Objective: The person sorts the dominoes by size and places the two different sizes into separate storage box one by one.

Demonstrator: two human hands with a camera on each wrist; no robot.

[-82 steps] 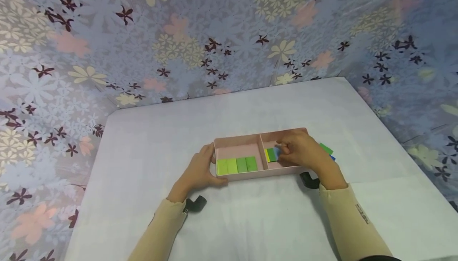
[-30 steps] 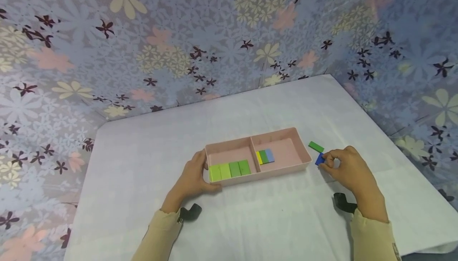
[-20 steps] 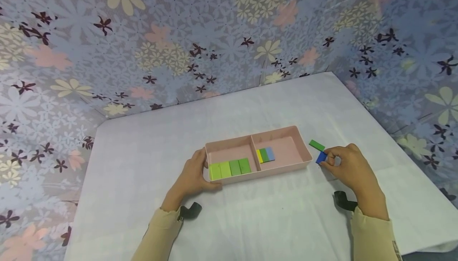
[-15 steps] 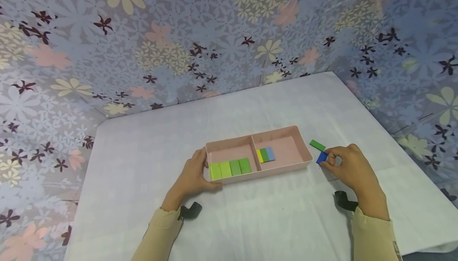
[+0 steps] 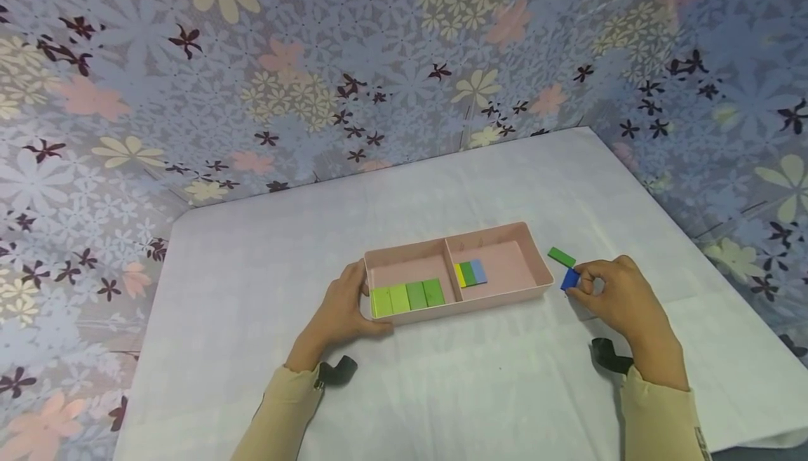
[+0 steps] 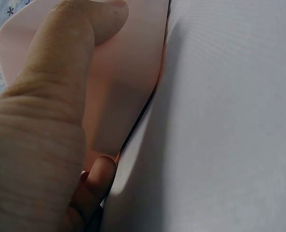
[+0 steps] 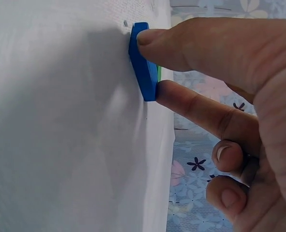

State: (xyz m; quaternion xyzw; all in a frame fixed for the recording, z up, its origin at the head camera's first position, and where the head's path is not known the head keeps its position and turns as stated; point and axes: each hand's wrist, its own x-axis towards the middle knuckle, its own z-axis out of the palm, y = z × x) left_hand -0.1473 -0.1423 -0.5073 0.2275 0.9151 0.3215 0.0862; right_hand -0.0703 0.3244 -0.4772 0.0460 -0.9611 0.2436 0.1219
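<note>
My left hand grips the left end of a pink two-compartment box, its thumb along the front wall. In the left wrist view the thumb lies on the pink wall and a fingertip shows lower down. To the right of the box my right hand pinches a flat blue block between thumb and index finger. The right wrist view shows this blue block tilted close to the white cloth. A green block lies just behind it on the table.
Light green and green blocks form a row in the left compartment. Yellow, green and light blue blocks stand side by side against the divider in the right one. A white cloth covers the table; flowered fabric hangs behind.
My right hand has moved right, out of the right compartment, leaving the light blue block there, and has come to the blue block. Over the last second both hands stay nearly still.
</note>
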